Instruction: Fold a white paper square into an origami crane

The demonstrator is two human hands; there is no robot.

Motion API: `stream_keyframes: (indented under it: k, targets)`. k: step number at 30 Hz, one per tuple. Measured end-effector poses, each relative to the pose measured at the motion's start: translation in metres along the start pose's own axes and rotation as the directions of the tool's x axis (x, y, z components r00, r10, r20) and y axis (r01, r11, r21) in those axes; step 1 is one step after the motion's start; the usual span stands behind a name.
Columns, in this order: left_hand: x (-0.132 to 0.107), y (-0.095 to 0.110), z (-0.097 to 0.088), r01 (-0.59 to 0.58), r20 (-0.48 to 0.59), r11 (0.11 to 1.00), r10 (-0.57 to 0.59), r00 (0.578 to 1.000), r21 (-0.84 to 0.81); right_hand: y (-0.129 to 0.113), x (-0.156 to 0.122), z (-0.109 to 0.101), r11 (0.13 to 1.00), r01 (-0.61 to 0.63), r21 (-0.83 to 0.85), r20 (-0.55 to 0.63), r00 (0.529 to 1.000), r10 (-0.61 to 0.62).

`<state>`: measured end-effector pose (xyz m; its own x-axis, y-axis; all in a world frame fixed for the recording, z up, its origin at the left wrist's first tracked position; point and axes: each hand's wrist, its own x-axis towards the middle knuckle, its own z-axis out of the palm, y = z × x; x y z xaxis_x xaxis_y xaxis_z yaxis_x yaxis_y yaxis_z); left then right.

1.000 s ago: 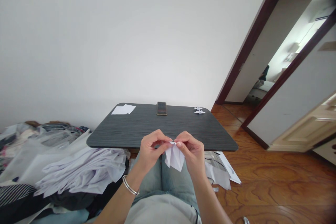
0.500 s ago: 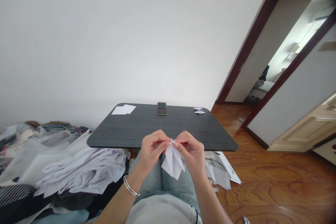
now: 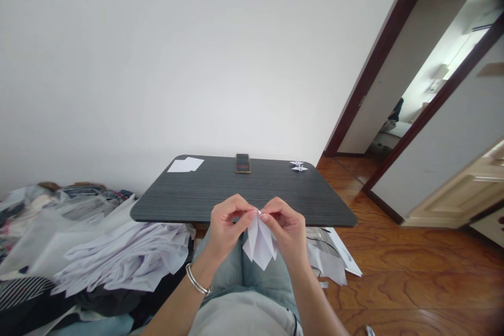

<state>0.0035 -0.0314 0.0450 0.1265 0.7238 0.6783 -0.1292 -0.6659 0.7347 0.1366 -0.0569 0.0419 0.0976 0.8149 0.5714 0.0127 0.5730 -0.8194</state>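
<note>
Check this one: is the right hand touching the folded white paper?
Touching. The head view shows the right hand pinching the top of the folded white paper with its fingertips.

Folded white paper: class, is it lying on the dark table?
No, the folded white paper is pinched between the left hand and the right hand, held off the dark table.

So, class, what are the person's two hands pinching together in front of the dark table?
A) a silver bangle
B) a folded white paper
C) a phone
B: the left hand and right hand meet at the top tip of the folded white paper, which hangs in creased points below them.
</note>
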Motion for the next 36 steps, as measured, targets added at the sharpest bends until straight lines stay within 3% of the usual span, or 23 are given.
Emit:
stream_keyframes:
  k: [3,9,16,21,32,36]
  targets:
    - [-0.001,0.002,0.003,-0.008,-0.027,1.0,0.008,1.0,-0.009,0.001,0.0,0.001,0.999,-0.026,0.044,0.016,1.0,0.025]
    - [-0.004,0.001,0.008,0.083,-0.057,0.995,-0.086,0.995,-0.051,0.0,0.001,0.001,0.995,-0.073,0.063,0.027,0.997,0.072]
    - [-0.002,0.0,0.008,0.121,-0.045,0.984,-0.128,0.991,-0.128,0.0,0.0,0.0,0.985,0.057,-0.16,-0.023,0.998,-0.061]
    - [-0.002,0.002,0.009,0.1,-0.071,0.989,-0.108,0.992,-0.107,-0.004,0.0,0.0,0.97,0.11,-0.219,-0.007,0.993,-0.114]
    - [0.0,0.005,0.01,0.086,-0.156,0.991,-0.102,0.983,-0.106,0.006,0.0,-0.002,0.995,0.051,-0.091,-0.002,0.999,-0.051]
    - [0.001,0.005,0.006,0.107,-0.103,0.987,-0.119,0.988,-0.119,0.006,0.0,-0.001,0.994,0.038,-0.1,-0.004,0.999,-0.039]
